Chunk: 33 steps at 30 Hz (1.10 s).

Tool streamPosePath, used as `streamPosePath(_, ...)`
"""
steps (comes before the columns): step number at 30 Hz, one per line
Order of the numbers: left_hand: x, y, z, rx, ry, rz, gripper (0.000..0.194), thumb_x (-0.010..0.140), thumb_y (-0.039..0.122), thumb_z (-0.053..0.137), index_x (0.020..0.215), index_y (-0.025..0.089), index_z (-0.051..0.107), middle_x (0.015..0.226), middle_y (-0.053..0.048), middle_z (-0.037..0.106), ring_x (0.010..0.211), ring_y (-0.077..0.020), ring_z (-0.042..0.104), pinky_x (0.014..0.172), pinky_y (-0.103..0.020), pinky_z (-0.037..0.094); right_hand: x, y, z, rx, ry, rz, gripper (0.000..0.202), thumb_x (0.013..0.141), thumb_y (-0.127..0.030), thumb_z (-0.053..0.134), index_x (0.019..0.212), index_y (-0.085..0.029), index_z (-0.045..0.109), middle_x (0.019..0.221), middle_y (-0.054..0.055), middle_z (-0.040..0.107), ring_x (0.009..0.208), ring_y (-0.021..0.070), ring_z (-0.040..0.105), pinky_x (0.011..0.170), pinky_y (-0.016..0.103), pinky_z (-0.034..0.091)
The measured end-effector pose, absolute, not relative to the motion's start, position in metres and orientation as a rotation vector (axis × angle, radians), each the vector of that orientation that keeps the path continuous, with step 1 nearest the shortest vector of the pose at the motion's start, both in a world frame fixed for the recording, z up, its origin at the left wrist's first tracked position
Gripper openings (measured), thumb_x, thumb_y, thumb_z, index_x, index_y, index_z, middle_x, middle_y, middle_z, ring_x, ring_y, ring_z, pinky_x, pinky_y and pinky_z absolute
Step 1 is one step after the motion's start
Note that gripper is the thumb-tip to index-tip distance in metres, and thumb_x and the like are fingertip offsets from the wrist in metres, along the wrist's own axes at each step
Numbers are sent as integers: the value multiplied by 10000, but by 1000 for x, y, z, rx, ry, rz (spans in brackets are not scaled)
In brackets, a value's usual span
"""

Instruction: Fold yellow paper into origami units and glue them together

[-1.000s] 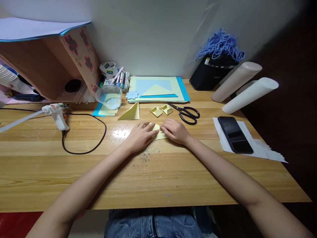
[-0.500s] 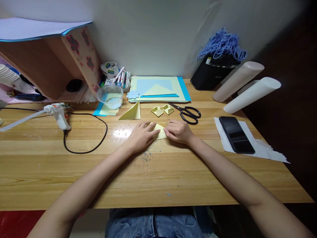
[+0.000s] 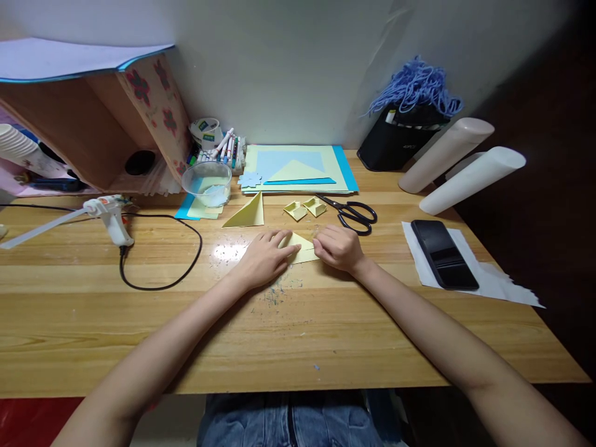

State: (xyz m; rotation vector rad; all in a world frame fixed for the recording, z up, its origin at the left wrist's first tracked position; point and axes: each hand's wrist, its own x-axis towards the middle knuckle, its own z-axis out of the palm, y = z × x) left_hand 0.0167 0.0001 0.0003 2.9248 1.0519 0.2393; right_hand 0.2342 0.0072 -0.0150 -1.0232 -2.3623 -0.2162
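Note:
A folded piece of pale yellow paper point(image 3: 303, 248) lies flat on the wooden table between my hands. My left hand point(image 3: 265, 257) rests on its left part with the fingers spread out. At the paper's right end is my right hand point(image 3: 339, 248), its fingers curled and pressed on the edge; the fingertips are partly hidden. Just beyond stand two small folded yellow paper pieces point(image 3: 305, 208), and to their left a yellow paper triangle point(image 3: 246, 212) stands half open. Black-handled scissors point(image 3: 356, 214) lie beyond my right hand.
A white glue gun point(image 3: 109, 220) with its looped cord lies at left, near a clear plastic bowl point(image 3: 207, 180). Stacked coloured paper point(image 3: 347, 167) is at the back. On the right are a phone point(image 3: 444, 254), two white tubes point(image 3: 472, 180) and a black holder point(image 3: 391, 146) with blue yarn.
My right hand has slid slightly to the right along the paper, baring more of it. My left hand stays in about the same place.

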Motion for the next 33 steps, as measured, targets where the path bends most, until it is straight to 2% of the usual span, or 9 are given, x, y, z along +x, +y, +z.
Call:
streamPosePath(2,16,0,0,2906,1045,253,374,816,230,450,1188,260,475,1237,-78,440,1078,-237,419,865,-386,391,230,7,-12,-1038,-2394,-64,151,824,-201,442,797,-176,588,770,58,649,739,184,556,631,299,409)
streamPosePath(5,16,1,-2,2885,1033,276,365,820,222,437,1181,256,480,1170,-70,480,1058,-229,426,856,-380,396,224,8,-9,-1049,-2434,170,209,808,-198,473,1007,-187,535,990,77,627,929,208,531,780,339,429)
streamPosePath(12,16,2,-5,2888,1013,287,311,820,230,441,1124,229,508,1129,-66,510,1097,-249,400,875,-393,392,222,8,-9,-1073,-2471,320,266,801,-191,478,1067,-203,483,1041,84,589,995,227,499,834,377,414)
streamPosePath(20,18,1,-2,2871,1018,289,308,828,237,429,1123,245,519,1105,-69,519,1080,-246,415,858,-391,399,223,10,-10,-1046,-2452,308,227,781,-181,489,1007,-193,513,991,85,596,961,222,502,829,370,410)
streamPosePath(25,17,1,-2,2877,1019,278,362,815,212,437,1170,256,487,1111,-68,516,1092,-249,406,866,-394,392,227,11,-9,-1035,-2425,205,116,809,-193,443,813,-181,559,807,70,609,830,202,526,750,333,416)
streamPosePath(29,17,2,-3,2884,1027,267,373,813,212,442,1180,260,481,1124,-63,513,1101,-251,399,873,-393,390,231,10,-8,-1034,-2388,53,246,830,-213,408,622,-181,535,628,48,573,681,172,529,644,298,400)
streamPosePath(33,17,2,-4,2889,1025,267,377,815,210,439,1187,259,474,1131,-61,511,1094,-252,401,868,-390,395,236,9,-10,-973,-2360,-36,298,824,-213,408,552,-183,525,574,28,583,606,145,539,573,272,375)
